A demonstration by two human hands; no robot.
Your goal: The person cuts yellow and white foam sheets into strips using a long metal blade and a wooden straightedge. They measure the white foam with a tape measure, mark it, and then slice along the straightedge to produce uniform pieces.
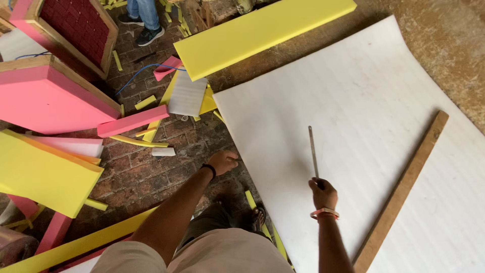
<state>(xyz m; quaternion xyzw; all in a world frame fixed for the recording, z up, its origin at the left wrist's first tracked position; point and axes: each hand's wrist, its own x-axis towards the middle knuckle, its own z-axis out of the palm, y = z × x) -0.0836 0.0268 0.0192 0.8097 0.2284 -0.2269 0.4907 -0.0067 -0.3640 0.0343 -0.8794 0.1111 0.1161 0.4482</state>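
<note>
- right hand (323, 193) is closed round the bottom end of a thin metal blade (313, 151), which lies flat on the big white foam sheet (364, 101) pointing away from the person
- left hand (223, 162) sits at the sheet's left edge, fingers curled onto it; can't tell if it's pinching the edge or just pressing down
- the sheet is spread on the brick floor (151, 172), with a long wooden strip (404, 187) lying diagonally on it, well right of the blade
- my take: keep that left hand firm on the edge so the foam doesn't creep, and keep the blade low and straight, no wobble
- I'd say sliding the strip over as a guide beats freehanding it
- yellow foam plank (262, 30) and pink offcuts (132, 121) lie off to the left, out of the way
</note>
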